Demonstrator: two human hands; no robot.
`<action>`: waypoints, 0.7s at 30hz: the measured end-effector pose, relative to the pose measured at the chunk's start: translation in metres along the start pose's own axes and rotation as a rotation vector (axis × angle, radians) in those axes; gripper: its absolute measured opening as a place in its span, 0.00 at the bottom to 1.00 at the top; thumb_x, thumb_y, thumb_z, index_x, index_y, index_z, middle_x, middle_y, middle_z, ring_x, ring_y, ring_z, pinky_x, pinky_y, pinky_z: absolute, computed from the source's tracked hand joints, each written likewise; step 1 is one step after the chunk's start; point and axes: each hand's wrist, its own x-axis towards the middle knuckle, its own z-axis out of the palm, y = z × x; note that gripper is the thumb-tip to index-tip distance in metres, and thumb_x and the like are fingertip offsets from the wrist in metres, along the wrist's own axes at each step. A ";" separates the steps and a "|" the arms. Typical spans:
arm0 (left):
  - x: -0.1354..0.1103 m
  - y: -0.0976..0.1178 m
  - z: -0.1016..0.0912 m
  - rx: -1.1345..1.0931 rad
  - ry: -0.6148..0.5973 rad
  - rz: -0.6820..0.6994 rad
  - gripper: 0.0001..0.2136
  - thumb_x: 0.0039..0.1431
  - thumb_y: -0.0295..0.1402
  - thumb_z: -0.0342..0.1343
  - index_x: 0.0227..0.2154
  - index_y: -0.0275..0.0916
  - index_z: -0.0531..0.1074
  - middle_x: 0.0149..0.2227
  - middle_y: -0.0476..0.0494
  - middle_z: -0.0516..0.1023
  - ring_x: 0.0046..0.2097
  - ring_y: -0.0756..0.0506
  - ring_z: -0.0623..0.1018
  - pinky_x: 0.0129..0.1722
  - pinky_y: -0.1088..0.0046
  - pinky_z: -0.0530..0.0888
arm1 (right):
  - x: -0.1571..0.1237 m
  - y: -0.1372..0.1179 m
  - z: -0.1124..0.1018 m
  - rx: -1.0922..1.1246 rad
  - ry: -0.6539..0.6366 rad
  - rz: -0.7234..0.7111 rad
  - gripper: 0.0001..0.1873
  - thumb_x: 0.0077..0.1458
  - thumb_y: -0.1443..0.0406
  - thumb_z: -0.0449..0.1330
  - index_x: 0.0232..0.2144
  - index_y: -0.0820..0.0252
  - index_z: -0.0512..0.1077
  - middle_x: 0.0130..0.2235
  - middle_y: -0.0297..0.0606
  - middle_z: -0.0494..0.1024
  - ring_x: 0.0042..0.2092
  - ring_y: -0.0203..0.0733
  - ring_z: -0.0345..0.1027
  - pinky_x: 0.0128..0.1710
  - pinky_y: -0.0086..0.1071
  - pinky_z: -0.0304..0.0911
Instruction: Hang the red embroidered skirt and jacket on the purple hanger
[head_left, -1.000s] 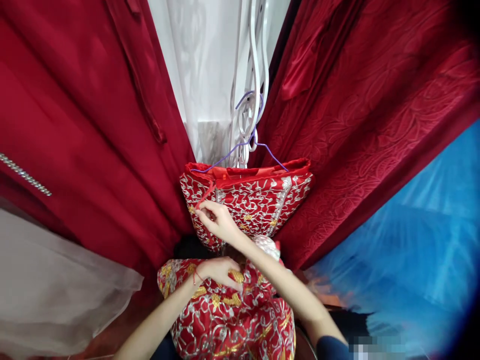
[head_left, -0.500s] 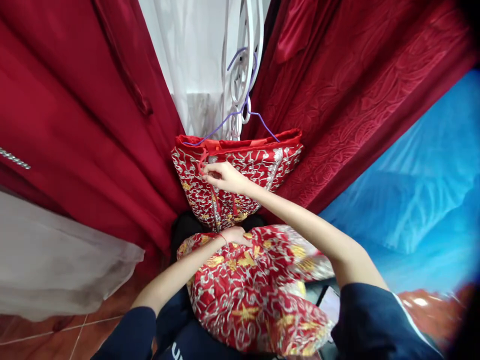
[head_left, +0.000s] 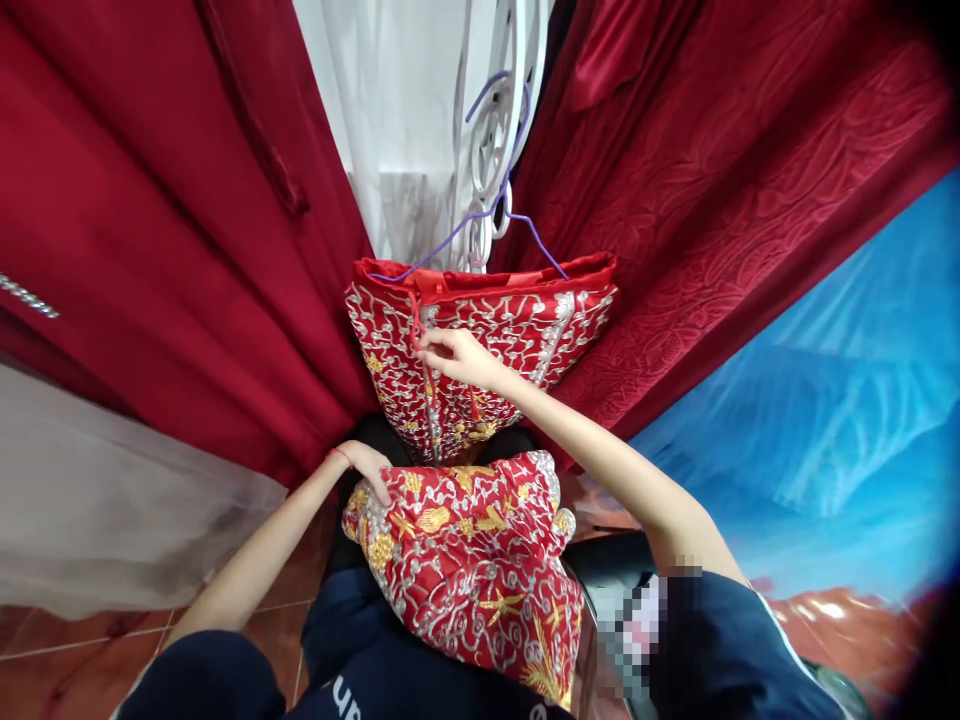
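A red skirt [head_left: 495,325] with silver and gold embroidery hangs from a purple wire hanger [head_left: 459,228]. Its red drawstring [head_left: 417,318] dangles at the waist, left of centre. My right hand [head_left: 459,358] is closed on that string, thumb and forefinger pinched together in front of the skirt. Across my lap is spread a matching embroidered cloth [head_left: 480,570]; whether it joins the hanging skirt, I cannot tell. My left hand [head_left: 369,468] grips its upper left edge, thumb on top, the other fingers partly hidden.
Dark red curtain-like cloths [head_left: 150,200] hang on the left, with patterned red fabric [head_left: 697,170] on the right. Behind the hanger stands a white scrolled frame [head_left: 491,150]. White sheer cloth [head_left: 97,500] lies lower left, bright blue fabric [head_left: 825,400] on the right. The floor [head_left: 277,640] is tiled.
My left hand has moved left, from the middle of the lap cloth to its left edge. The lap cloth now lies flatter and further left. My right hand stays at the drawstring.
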 end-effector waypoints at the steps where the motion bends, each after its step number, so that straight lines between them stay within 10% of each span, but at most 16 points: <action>1: -0.007 -0.006 0.002 -0.015 0.001 0.003 0.26 0.31 0.50 0.74 0.33 0.40 0.81 0.32 0.50 0.84 0.39 0.41 0.82 0.50 0.62 0.77 | 0.000 -0.001 0.002 0.006 0.002 -0.001 0.11 0.60 0.62 0.56 0.31 0.62 0.72 0.26 0.30 0.67 0.28 0.33 0.55 0.32 0.28 0.53; 9: -0.068 -0.039 0.015 -0.004 0.083 -0.095 0.25 0.35 0.52 0.70 0.33 0.39 0.81 0.34 0.46 0.84 0.36 0.41 0.81 0.42 0.65 0.77 | 0.000 -0.004 0.016 0.059 -0.037 0.006 0.13 0.61 0.59 0.55 0.31 0.62 0.72 0.26 0.30 0.66 0.28 0.33 0.54 0.32 0.29 0.52; 13: -0.075 -0.062 0.015 0.144 0.385 -0.239 0.19 0.35 0.45 0.69 0.29 0.37 0.77 0.34 0.43 0.82 0.41 0.36 0.80 0.45 0.60 0.75 | 0.001 -0.001 0.024 0.101 -0.023 0.021 0.14 0.61 0.58 0.55 0.29 0.62 0.70 0.25 0.29 0.64 0.28 0.33 0.54 0.33 0.29 0.52; 17: -0.036 -0.040 0.033 0.238 0.677 -0.147 0.15 0.50 0.39 0.60 0.41 0.38 0.73 0.51 0.35 0.78 0.57 0.33 0.72 0.60 0.52 0.63 | 0.003 0.000 0.032 0.135 -0.008 0.030 0.14 0.61 0.57 0.54 0.29 0.61 0.68 0.25 0.28 0.63 0.28 0.33 0.54 0.33 0.29 0.52; 21: 0.037 0.028 0.045 0.191 0.734 0.073 0.16 0.58 0.45 0.56 0.40 0.36 0.73 0.55 0.29 0.74 0.61 0.32 0.69 0.63 0.59 0.58 | 0.005 0.000 0.035 0.145 -0.007 0.029 0.15 0.62 0.57 0.54 0.29 0.61 0.68 0.26 0.29 0.64 0.29 0.33 0.54 0.33 0.29 0.52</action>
